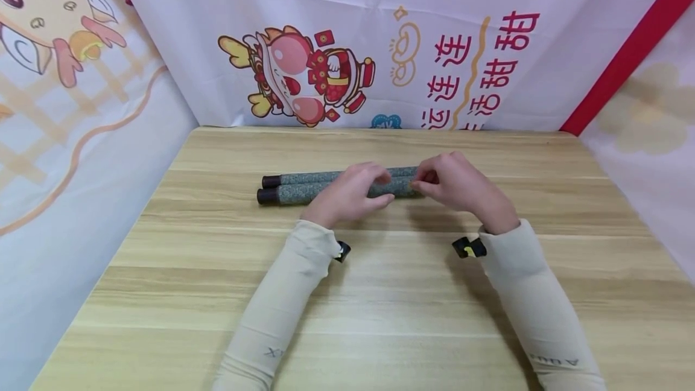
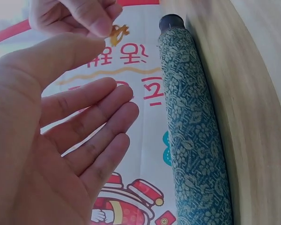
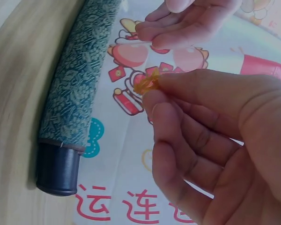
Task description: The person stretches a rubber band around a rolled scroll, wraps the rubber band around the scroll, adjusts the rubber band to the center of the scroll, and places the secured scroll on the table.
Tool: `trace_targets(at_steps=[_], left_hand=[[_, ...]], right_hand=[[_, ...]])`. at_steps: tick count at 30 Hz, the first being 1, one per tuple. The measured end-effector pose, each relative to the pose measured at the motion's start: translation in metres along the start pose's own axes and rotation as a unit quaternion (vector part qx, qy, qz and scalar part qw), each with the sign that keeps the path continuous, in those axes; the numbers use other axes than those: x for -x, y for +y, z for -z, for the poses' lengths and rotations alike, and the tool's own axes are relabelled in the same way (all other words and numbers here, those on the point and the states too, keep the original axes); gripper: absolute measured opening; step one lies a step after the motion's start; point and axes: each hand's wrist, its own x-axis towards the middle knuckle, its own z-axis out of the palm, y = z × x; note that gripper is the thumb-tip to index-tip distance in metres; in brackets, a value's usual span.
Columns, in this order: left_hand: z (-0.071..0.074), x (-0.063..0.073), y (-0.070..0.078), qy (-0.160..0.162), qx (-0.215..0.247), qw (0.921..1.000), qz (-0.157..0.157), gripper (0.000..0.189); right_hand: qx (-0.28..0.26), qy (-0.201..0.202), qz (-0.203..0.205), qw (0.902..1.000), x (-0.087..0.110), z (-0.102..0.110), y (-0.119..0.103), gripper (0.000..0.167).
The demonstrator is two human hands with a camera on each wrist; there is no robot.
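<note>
Two rolled scrolls lie side by side across the table, the front one [image 1: 295, 193] nearer me and the back one [image 1: 309, 178] behind it. Patterned green-blue cloth covers them, and dark knobs cap their ends. My right hand [image 1: 461, 186] pinches a small tangled orange-yellow rubber band [image 3: 146, 83] between thumb and index finger, over the scrolls' right end. My left hand [image 1: 353, 195], palm turned inward and fingers spread loosely, hovers before the scrolls' middle with nothing in it. In the left wrist view its thumb tip comes close to the rubber band [image 2: 118, 35].
A wood-grain table [image 1: 380, 318] stretches out under both arms. Behind it hangs a white printed cloth [image 1: 206, 47] with a cartoon figure and red lettering. Another patterned cloth [image 1: 108, 155] stands along the left side. Each wrist wears a small black camera mount [image 1: 469, 248].
</note>
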Motion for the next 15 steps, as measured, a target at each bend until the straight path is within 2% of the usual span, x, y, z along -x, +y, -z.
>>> trace_targets(at_steps=[6,15], left_hand=[[-0.001,-0.001,0.006,0.011,0.006,0.9998,-0.017,0.032],[-0.003,-0.001,0.008,0.033,0.016,0.999,-0.027,0.019]], right_hand=[[-0.003,0.014,0.019,0.9997,0.002,0.003,-0.007,0.008],[-0.012,0.019,0.037,0.999,0.004,0.002,-0.018,0.008]])
